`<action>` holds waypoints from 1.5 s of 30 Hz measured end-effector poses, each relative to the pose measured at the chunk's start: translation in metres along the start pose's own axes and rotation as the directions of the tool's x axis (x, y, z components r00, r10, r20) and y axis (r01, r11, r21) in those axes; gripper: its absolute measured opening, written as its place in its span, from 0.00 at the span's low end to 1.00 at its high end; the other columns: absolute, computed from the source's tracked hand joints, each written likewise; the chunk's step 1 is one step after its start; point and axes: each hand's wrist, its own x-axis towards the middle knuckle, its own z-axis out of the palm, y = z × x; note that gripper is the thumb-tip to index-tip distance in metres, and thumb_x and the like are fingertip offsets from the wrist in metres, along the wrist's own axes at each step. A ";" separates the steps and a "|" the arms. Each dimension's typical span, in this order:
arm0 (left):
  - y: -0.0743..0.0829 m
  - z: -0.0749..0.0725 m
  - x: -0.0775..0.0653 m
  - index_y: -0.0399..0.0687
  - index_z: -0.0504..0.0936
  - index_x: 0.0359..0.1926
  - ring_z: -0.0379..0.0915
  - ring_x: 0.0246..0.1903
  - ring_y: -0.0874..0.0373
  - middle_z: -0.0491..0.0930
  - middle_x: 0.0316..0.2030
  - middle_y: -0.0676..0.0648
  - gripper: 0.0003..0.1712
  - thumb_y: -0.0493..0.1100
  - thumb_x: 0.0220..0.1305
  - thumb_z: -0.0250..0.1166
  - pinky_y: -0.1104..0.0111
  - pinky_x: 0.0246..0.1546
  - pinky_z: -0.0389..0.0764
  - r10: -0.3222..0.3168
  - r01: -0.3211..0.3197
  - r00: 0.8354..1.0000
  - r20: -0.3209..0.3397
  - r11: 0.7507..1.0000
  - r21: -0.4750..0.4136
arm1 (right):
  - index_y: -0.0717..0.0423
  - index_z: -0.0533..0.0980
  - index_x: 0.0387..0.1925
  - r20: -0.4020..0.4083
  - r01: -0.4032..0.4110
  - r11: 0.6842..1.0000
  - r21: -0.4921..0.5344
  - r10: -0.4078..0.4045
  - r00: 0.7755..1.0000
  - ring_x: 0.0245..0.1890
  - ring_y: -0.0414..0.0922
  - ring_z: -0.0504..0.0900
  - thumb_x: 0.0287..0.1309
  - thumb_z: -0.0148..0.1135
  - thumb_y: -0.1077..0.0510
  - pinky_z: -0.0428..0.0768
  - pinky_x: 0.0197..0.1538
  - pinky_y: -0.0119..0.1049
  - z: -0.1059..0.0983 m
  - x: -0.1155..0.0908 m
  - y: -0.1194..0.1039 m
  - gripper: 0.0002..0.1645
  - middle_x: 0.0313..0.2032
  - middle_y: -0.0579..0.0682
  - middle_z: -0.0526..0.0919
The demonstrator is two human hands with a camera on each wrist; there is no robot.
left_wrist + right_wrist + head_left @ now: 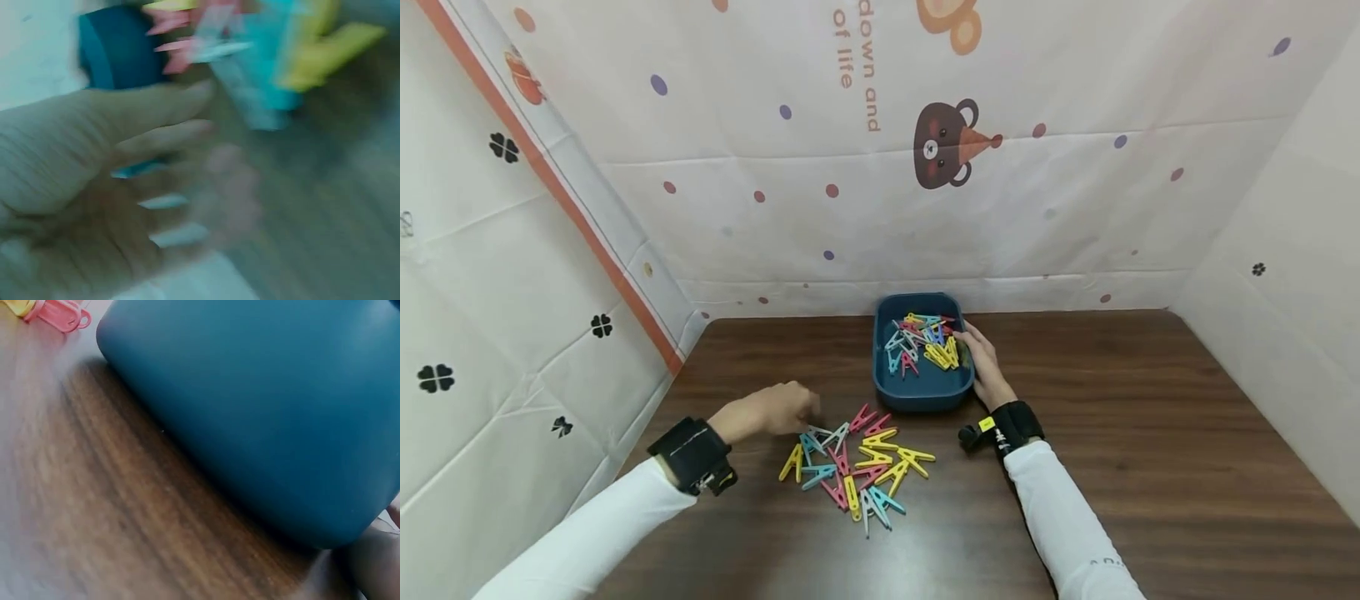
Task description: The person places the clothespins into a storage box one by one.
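A heap of colored clothespins (880, 458) in yellow, pink, blue and pale grey lies on the table. At the heap's upper left edge is my left hand (782, 408). The left wrist view shows that hand (125, 181) blurred, its fingers loosely bent with gaps between them; no clothespin is plainly in its grasp. Behind the heap stands a dark blue plastic basket (925, 396) with more clothespins (925, 342) inside. My right hand (987, 367) holds the basket's right side at the rim. In the right wrist view, the basket's wall (250, 412) hides most of that hand.
The brown wooden table (1112, 433) extends to both sides of the basket. A patterned white sheet (820, 217) hangs behind it, with side sheets at left and right. Straps with small cameras (696, 457) are worn on both wrists.
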 end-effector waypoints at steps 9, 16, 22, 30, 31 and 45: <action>-0.014 0.038 -0.005 0.44 0.86 0.46 0.70 0.29 0.62 0.80 0.35 0.47 0.10 0.35 0.63 0.71 0.70 0.27 0.72 0.121 -0.113 0.972 -0.203 0.992 0.049 | 0.41 0.56 0.80 -0.033 0.016 1.000 -0.026 -0.017 0.999 0.70 0.47 0.68 0.76 0.52 0.49 0.75 0.58 0.30 -0.001 0.000 0.002 0.36 0.77 0.52 0.62; -0.016 0.039 0.005 0.46 0.87 0.45 0.78 0.35 0.58 0.83 0.39 0.47 0.08 0.36 0.65 0.70 0.69 0.35 0.80 0.256 -0.261 0.941 -0.221 0.965 0.006 | 0.44 0.57 0.79 -0.008 0.040 0.999 0.002 -0.040 0.999 0.70 0.50 0.69 0.77 0.52 0.48 0.78 0.53 0.28 -0.001 -0.003 0.008 0.35 0.75 0.56 0.65; -0.021 0.038 0.011 0.47 0.88 0.45 0.78 0.34 0.59 0.84 0.37 0.49 0.08 0.37 0.66 0.70 0.72 0.34 0.77 0.264 -0.272 0.948 -0.179 0.962 -0.020 | 0.45 0.58 0.79 -0.016 0.046 0.999 0.025 -0.046 0.999 0.69 0.50 0.70 0.76 0.53 0.49 0.79 0.52 0.27 -0.002 -0.007 0.010 0.35 0.75 0.57 0.65; -0.031 0.031 0.012 0.46 0.88 0.45 0.78 0.35 0.63 0.85 0.38 0.50 0.08 0.37 0.64 0.71 0.71 0.35 0.80 0.317 -0.333 0.935 -0.162 0.940 -0.082 | 0.45 0.60 0.78 0.033 0.064 0.992 0.110 -0.068 0.997 0.74 0.50 0.66 0.75 0.57 0.47 0.80 0.54 0.27 -0.005 -0.006 0.006 0.36 0.77 0.52 0.63; -0.030 0.030 0.013 0.46 0.88 0.45 0.78 0.35 0.62 0.84 0.37 0.50 0.08 0.38 0.64 0.71 0.71 0.34 0.79 0.306 -0.319 0.938 -0.164 0.945 -0.065 | 0.45 0.60 0.78 0.038 0.066 0.991 0.119 -0.071 0.997 0.74 0.50 0.66 0.75 0.57 0.48 0.80 0.54 0.27 -0.005 -0.006 0.006 0.36 0.77 0.52 0.63; -0.035 -0.028 0.024 0.48 0.88 0.40 0.80 0.31 0.62 0.87 0.36 0.49 0.06 0.40 0.61 0.73 0.69 0.32 0.83 0.190 -0.174 0.953 -0.237 0.981 0.087 | 0.44 0.62 0.77 0.026 0.044 0.988 0.148 -0.048 0.999 0.72 0.44 0.68 0.74 0.59 0.46 0.80 0.56 0.27 -0.006 -0.007 0.008 0.35 0.76 0.49 0.65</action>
